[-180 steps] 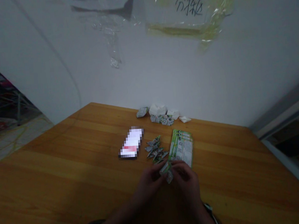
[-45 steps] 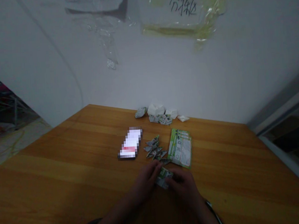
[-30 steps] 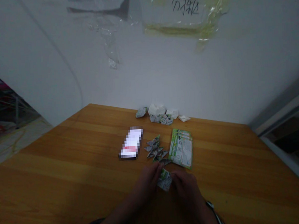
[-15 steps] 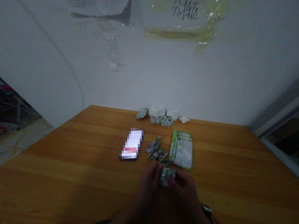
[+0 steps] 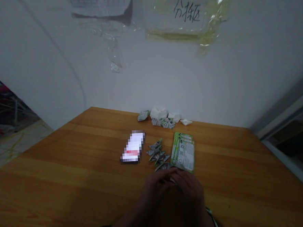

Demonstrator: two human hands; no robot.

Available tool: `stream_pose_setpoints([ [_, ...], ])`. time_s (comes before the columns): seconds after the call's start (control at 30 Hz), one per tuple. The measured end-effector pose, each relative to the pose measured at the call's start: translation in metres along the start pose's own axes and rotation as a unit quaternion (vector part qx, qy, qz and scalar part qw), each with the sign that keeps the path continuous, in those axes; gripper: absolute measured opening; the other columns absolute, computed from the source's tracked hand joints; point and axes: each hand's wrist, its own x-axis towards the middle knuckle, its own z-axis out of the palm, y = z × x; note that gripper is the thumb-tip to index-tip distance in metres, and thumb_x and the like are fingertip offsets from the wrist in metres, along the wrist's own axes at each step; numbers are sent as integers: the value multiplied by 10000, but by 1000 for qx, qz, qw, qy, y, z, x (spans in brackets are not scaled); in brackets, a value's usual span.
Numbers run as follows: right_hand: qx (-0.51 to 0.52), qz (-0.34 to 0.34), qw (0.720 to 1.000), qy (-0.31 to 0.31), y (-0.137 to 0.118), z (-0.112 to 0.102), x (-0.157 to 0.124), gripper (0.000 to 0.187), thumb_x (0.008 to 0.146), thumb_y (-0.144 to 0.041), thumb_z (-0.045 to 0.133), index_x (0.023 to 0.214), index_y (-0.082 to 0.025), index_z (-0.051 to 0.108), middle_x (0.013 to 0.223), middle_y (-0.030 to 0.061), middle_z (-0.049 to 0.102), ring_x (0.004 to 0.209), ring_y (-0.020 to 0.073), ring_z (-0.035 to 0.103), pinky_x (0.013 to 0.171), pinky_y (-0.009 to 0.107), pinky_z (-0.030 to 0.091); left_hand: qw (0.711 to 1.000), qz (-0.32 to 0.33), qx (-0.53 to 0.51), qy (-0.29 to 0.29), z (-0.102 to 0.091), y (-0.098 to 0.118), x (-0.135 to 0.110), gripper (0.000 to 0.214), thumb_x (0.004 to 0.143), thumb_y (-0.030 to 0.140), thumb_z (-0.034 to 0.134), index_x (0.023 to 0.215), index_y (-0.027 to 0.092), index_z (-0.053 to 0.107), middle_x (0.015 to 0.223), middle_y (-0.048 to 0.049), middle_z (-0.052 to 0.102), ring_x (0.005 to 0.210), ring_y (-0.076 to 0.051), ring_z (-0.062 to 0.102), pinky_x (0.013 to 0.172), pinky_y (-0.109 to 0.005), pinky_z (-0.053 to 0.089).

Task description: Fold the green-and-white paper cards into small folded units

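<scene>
My left hand (image 5: 155, 190) and my right hand (image 5: 189, 190) are pressed together low over the wooden table (image 5: 68, 173), fingers curled inward. A small piece of printed paper that they held a moment ago is hidden beneath them now. Just beyond my fingertips lies a cluster of small folded paper pieces (image 5: 159, 154). To the right of that cluster sits a stack of green and white printed slips (image 5: 183, 152).
A phone (image 5: 133, 150) with a lit screen lies left of the folded pieces. Crumpled white and printed paper scraps (image 5: 164, 118) sit by the white wall. A plastic bag with handwriting (image 5: 186, 15) hangs on the wall. The table's right edge meets a doorway.
The printed paper piece showed between my fingertips before; now both hands have closed over it and it is out of sight. The hands shifted slightly nearer the folded pieces.
</scene>
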Motion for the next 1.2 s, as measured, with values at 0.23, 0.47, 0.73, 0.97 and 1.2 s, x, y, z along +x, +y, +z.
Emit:
stream_pose_setpoints([
  [0.23,106,110,988,15,-15,4,2,183,886,-175,474,1027,-193,590,927,94,719,836,202,688,736,309,561,997,51,62,-2,-9,-6,-4,298,811,168,609,1079,247,711,1027,-61,745,905,-214,690,815,-288,517],
  [0.47,222,175,959,-16,-6,-8,12,191,830,-120,572,927,-226,698,939,60,738,860,193,693,732,272,552,987,-80,-96,106,-8,-9,2,132,745,156,620,767,176,748,715,-36,759,592,-149,676,554,-208,518],
  [0.73,358,310,880,27,-10,-5,10,275,690,-63,632,822,-249,786,685,12,754,530,143,666,497,197,530,966,-130,-208,87,-5,1,6,39,634,169,717,665,175,740,625,-13,746,560,-147,667,543,-206,502],
  [0.97,351,402,838,112,-12,-5,10,200,584,-65,684,624,-239,776,602,5,748,530,169,698,508,195,554,974,-99,-134,157,-6,-1,3,70,662,153,702,640,195,753,615,-11,731,580,-157,666,578,-228,522],
  [1.2,340,368,862,76,-7,-11,10,154,638,-132,719,696,-256,790,747,33,779,680,212,737,661,261,589,984,-53,-113,125,-11,-7,5,134,589,120,748,666,225,781,753,-45,768,735,-202,703,703,-265,541],
])
